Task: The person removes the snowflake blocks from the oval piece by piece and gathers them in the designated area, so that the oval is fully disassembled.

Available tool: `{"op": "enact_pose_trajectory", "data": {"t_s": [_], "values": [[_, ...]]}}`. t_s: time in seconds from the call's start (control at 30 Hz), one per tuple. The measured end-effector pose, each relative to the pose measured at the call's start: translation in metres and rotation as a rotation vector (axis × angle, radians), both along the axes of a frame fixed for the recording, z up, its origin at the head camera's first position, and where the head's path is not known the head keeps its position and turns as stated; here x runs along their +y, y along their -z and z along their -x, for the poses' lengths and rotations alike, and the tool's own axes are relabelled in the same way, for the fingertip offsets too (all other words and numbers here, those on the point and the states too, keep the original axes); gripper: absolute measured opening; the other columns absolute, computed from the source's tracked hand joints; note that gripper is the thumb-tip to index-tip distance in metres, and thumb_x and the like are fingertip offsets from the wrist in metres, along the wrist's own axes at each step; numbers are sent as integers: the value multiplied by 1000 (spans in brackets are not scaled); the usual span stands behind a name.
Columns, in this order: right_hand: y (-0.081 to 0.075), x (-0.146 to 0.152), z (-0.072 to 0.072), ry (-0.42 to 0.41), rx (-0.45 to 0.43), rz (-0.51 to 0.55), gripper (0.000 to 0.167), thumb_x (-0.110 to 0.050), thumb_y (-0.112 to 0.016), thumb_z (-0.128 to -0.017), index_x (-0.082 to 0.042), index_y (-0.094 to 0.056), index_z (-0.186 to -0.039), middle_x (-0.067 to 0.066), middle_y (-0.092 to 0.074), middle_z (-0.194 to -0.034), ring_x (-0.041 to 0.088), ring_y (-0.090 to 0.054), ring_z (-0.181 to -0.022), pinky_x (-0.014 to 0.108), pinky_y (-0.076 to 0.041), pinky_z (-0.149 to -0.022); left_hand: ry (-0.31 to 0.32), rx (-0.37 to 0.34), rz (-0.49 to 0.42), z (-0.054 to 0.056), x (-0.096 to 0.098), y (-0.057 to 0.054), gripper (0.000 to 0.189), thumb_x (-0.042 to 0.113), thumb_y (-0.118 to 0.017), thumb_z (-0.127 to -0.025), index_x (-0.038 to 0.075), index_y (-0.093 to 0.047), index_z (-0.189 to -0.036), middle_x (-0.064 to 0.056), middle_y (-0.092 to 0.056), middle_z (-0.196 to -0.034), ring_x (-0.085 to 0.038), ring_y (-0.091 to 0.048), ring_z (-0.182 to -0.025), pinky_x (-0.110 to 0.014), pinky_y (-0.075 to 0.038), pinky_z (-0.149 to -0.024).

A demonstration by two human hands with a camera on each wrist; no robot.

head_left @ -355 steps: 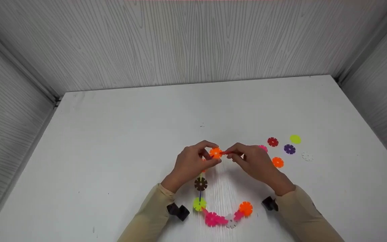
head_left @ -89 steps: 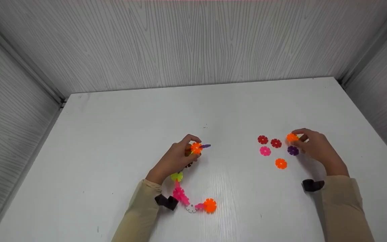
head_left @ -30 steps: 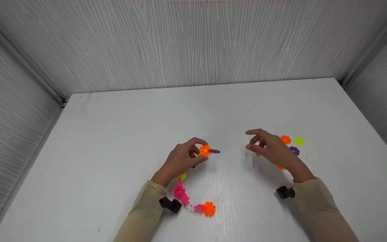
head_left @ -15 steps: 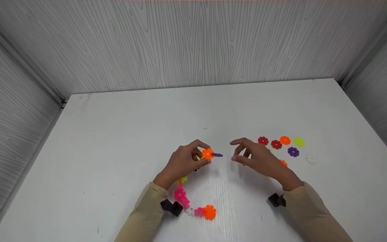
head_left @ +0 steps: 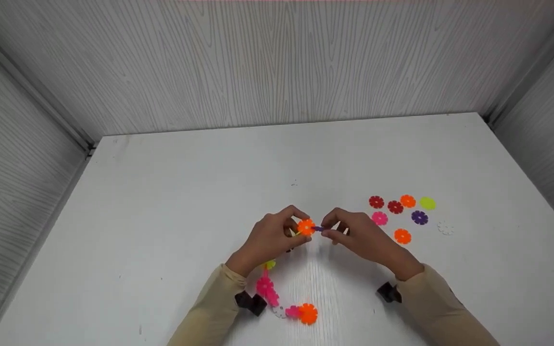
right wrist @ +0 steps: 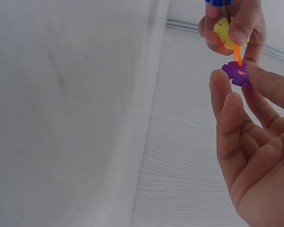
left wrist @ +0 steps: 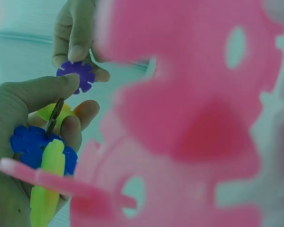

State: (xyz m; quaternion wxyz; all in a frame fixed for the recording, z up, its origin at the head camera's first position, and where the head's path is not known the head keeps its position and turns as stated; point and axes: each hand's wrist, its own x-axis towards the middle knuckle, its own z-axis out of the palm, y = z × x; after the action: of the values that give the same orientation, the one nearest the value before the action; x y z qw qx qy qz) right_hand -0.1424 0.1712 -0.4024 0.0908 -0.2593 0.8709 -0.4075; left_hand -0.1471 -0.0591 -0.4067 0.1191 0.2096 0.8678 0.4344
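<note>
My left hand (head_left: 272, 235) pinches an orange notched disc (head_left: 306, 227) at the upper end of a chain of interlocking snowflake discs. A purple disc (head_left: 319, 229) is slotted edge-on into that orange one. My right hand (head_left: 361, 236) pinches the purple disc between thumb and fingertip, clearly seen in the right wrist view (right wrist: 235, 75). Below the left hand the chain curves through yellow-green (head_left: 270, 264), pink (head_left: 264, 286) and clear (head_left: 279, 312) discs to an orange end disc (head_left: 308, 314). A blue disc (left wrist: 31, 144) in the chain shows in the left wrist view.
Loose discs lie to the right: red (head_left: 376, 202), another red (head_left: 395, 207), pink (head_left: 379, 218), orange (head_left: 407, 201), yellow-green (head_left: 428, 203), purple (head_left: 420, 217), clear (head_left: 446, 228) and a lower orange (head_left: 402, 236). Panelled walls enclose the white table (head_left: 200, 192).
The right hand laid an orange disc among the loose ones, then moved left and took hold of the chain's purple disc. Earlier it held a red disc there. The left hand shifted slightly right and nearer.
</note>
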Motion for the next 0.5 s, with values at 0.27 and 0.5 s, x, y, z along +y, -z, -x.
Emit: {"op": "enact_pose_trajectory", "data": {"t_s": [0.27, 0.5], "values": [[0, -1, -1, -2, 120, -8, 10, -11, -65, -91, -8, -63, -100, 9, -72, -89, 16, -63, -67, 19, -51, -62, 41, 19, -14, -1, 1, -4, 32, 25, -71, -87, 15, -58, -114, -5, -72, -86, -7, -59, -55, -22, -52, -54], [-6, 1, -4, -50, 391, -60, 14, -10, -71, -86, -6, -63, -97, 4, -73, -83, 11, -62, -64, 20, -52, -59, 71, 34, -11, 0, -3, -14, 30, 23, -72, -86, 14, -59, -111, -6, -74, -87, -9, -61, -54, -23, -52, -54]]}}
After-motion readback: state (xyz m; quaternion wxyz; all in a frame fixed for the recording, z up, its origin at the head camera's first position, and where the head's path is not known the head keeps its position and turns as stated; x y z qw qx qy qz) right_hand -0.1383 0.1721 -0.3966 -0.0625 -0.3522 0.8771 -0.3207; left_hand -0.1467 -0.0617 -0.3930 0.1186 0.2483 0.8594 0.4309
